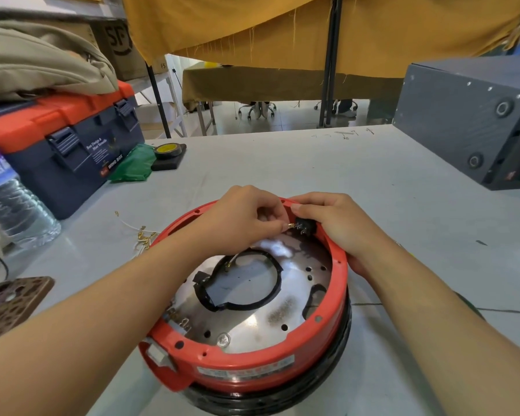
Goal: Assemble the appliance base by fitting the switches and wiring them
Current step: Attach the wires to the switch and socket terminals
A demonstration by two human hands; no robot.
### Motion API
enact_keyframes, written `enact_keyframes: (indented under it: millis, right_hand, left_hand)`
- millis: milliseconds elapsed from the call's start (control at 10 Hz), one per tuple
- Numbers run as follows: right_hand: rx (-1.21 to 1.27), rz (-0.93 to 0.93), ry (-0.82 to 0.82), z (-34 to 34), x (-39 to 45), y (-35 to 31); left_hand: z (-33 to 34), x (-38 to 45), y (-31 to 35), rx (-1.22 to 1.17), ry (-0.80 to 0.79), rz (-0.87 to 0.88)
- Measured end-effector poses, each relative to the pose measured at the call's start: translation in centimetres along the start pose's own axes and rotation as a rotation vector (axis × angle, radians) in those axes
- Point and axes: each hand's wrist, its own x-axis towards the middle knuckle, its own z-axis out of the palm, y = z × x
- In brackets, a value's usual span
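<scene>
The round red appliance base [252,370] lies upside down on the table, its shiny metal plate [252,319] and a black ring of wiring [270,292] facing up. A black switch [305,226] sits in the far wall of the red rim. My left hand [240,217] pinches a brass wire terminal [291,226] against the switch's pins. My right hand [339,223] grips the rim from outside, its thumb over the edge just above the switch. A white switch [156,354] shows in the near left wall.
Loose white wires with brass terminals [141,235] lie left of the base. A blue and orange toolbox [63,145], a water bottle [9,202], a green cloth [135,166] and a tape roll [167,150] stand at the left. A dark grey box [469,121] fills the right rear. A patterned phone [9,304] lies near left.
</scene>
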Motion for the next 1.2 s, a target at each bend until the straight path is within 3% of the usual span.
enact_keyframes:
  millis: [900,1200]
  right_hand:
    - [-0.067,-0.016,0.013,0.1,-0.3,-0.2]
    - [-0.296,-0.112,0.254,-0.1,-0.3,-0.2]
  left_hand:
    - [1.0,-0.4,0.7,0.057,0.085,0.052]
    - [1.0,-0.3,0.7,0.056,0.101,0.004]
